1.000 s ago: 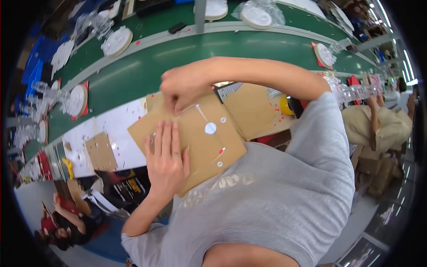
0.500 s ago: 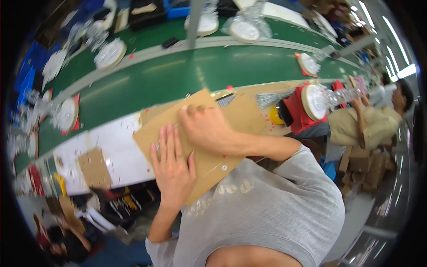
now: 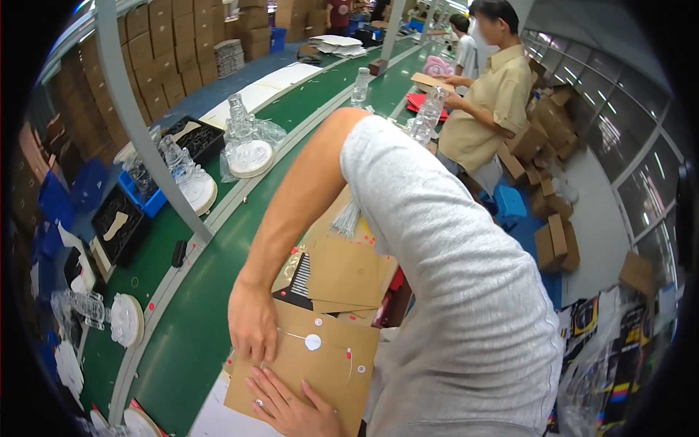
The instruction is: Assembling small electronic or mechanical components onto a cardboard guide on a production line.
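A brown kraft paper envelope (image 3: pixel 306 379) lies at the near edge of the bench, with small white discs and thin strings on its face. My left hand (image 3: pixel 298 412) rests flat on its near part, fingers stretched and a ring on one of them. At the far left edge my right hand (image 3: pixel 253 320) bends down, fingers pressed together at the paper. A white string (image 3: pixel 293 336) runs from the large white disc (image 3: pixel 313 342) to this hand; the fingertips partly hide what they grip. Beyond lies a stack of more brown envelopes (image 3: pixel 348 273).
A green conveyor (image 3: pixel 189 291) runs along the left, carrying clear plastic bottle-shaped pieces on white round bases (image 3: pixel 251 159). A grey metal post (image 3: pixel 138 116) rises beside it. A bundle of white strings (image 3: pixel 346 218) lies past the envelopes. A co-worker (image 3: pixel 488 95) stands farther along.
The view has swung toward the right end of the line. My right hand has shifted to the envelope's left edge; my left hand stays flat. White discs and a string now show plainly.
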Available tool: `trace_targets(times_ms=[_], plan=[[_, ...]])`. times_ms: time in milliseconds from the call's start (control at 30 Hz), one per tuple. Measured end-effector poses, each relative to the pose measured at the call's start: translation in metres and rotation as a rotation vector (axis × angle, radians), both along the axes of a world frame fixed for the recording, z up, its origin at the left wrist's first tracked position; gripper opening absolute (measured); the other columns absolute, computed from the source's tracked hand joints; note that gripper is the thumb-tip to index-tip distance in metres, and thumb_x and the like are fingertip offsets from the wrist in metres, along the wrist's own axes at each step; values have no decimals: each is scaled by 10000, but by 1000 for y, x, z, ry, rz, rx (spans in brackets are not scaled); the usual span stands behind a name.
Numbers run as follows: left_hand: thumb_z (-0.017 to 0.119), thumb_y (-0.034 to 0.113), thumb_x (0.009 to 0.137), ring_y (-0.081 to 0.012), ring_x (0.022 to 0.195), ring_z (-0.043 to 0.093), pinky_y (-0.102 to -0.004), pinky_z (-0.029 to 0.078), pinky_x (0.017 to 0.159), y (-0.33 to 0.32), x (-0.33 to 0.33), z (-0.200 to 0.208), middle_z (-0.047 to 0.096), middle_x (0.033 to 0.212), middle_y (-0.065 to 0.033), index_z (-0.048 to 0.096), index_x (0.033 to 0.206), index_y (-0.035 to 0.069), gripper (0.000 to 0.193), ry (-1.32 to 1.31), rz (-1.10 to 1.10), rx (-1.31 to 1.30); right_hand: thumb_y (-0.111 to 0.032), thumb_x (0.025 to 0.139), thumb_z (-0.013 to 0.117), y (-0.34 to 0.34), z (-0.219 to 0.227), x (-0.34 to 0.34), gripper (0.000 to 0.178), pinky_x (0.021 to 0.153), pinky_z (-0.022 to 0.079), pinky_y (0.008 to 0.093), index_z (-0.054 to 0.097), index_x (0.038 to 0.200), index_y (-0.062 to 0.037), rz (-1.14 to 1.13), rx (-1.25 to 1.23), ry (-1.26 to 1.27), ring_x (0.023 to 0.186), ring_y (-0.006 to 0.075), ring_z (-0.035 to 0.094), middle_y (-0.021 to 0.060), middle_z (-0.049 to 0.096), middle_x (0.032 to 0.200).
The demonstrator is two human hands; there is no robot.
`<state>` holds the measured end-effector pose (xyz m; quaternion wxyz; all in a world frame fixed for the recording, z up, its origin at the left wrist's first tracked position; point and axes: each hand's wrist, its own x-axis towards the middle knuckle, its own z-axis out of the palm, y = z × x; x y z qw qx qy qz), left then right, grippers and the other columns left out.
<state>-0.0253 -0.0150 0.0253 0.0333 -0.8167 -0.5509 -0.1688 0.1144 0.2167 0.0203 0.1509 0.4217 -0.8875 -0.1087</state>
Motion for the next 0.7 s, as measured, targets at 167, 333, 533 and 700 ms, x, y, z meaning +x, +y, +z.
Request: trace_targets(times_ms=[167, 333, 533, 700], plan=[[530, 284, 1009, -346, 1493, 362, -525, 272, 1179, 4, 2, -26, 392, 1616, -157, 413, 1534, -15, 615, -98, 152, -153, -258, 942, 585, -34, 1, 13, 194, 606, 517, 389, 664, 833, -119, -809, -121, -303, 779, 214, 686, 24, 697, 779], [594, 298, 971, -368, 1516, 319, -541, 258, 1201, 12, 24, -24, 349, 1637, -169, 373, 1538, -43, 698, -118, 151, -169, -227, 951, 575, -33, 6, 13, 237, 506, 414, 350, 716, 828, -82, -1645, -1248, -1343, 560, 202, 615, 38, 637, 686], [600, 315, 974, -357, 1512, 328, -539, 282, 1187, 9, 32, -15, 351, 1635, -171, 378, 1531, -56, 706, -97, 111, -158, -187, 984, 546, -24, -1, 22, 225, 492, 326, 313, 717, 896, -70, -1781, -1915, -1465, 545, 142, 563, 6, 587, 697], [603, 318, 973, -352, 1507, 337, -540, 285, 1185, 4, 29, -18, 360, 1629, -172, 381, 1532, -53, 706, -106, 115, -150, -139, 901, 600, -27, -12, 14, 172, 504, 428, 351, 742, 826, -77, -1734, -1325, -1300, 599, 179, 635, 37, 666, 713]])
